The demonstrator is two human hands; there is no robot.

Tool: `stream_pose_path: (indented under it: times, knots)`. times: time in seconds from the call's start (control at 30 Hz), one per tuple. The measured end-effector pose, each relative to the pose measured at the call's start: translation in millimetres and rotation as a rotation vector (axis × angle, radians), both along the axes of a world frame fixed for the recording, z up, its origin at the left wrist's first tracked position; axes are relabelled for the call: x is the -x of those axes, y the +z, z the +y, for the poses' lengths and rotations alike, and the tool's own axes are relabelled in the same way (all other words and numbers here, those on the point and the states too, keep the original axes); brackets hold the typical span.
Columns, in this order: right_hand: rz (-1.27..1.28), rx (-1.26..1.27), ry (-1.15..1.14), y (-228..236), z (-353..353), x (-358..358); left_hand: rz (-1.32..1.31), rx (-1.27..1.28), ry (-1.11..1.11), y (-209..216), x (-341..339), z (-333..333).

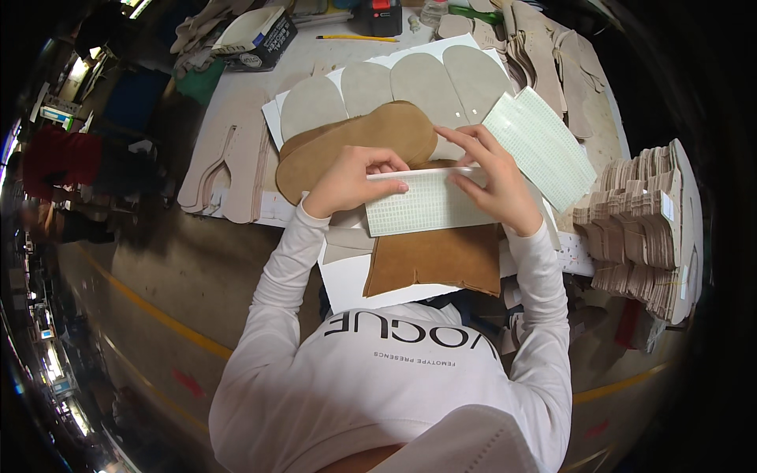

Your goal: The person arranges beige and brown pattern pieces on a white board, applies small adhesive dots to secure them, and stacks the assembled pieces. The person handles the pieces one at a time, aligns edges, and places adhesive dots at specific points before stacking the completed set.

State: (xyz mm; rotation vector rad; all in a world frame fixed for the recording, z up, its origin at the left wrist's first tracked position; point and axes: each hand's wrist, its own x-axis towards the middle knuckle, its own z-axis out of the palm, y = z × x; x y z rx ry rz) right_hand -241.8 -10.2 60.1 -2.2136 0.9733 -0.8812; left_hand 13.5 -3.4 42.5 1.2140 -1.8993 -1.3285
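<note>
Nearest the person, a brown suede piece [432,260] lies flat at the table's front edge, partly over a white sheet [343,284]. On its upper part rests a pale green gridded sheet [422,206], held at its top edge by both hands. The left hand [347,180] is curled, fingers bent down and pinching the sheet's upper left edge. The right hand [493,177] is half open, fingers spread and pressed on the upper right edge, index finger extended. Just beyond the hands, a tan sole-shaped suede piece [359,146] lies slantwise, with a second like piece showing under it. Behind these, four grey oval insole shapes [426,83] lie in a fanned, overlapping row on white paper. A second green gridded sheet [540,146] lies to the right, tilted. Far right, stacks of beige cut pieces [643,225] stand in bundles. Beige cut patterns [229,165] lie on the table's left. At the far edge sit an open cardboard box [256,35] and a yellow pencil [356,37].
</note>
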Motion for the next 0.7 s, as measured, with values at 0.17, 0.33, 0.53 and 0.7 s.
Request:
stream_pose_path:
  times: [0.17, 0.33, 0.53, 0.7]
  knots:
    - [-0.136, 0.130, 0.001, -12.9, 6.1, -9.1, 0.047, 0.031, 0.023, -2.0, -0.8, -0.8]
    - [-0.149, 0.209, -0.031, -24.0, 7.3, -13.8, 0.026, 0.055, 0.037, -1.4, -1.5, -1.0]
    - [-0.140, 0.345, -0.018, -28.5, 9.5, -16.1, 0.033, 0.019, 0.046, 1.3, -2.1, -0.4]
    - [-0.256, 0.227, -0.094, -27.1, 11.6, -17.9, 0.038, 0.038, 0.020, 4.2, -0.2, 0.9]
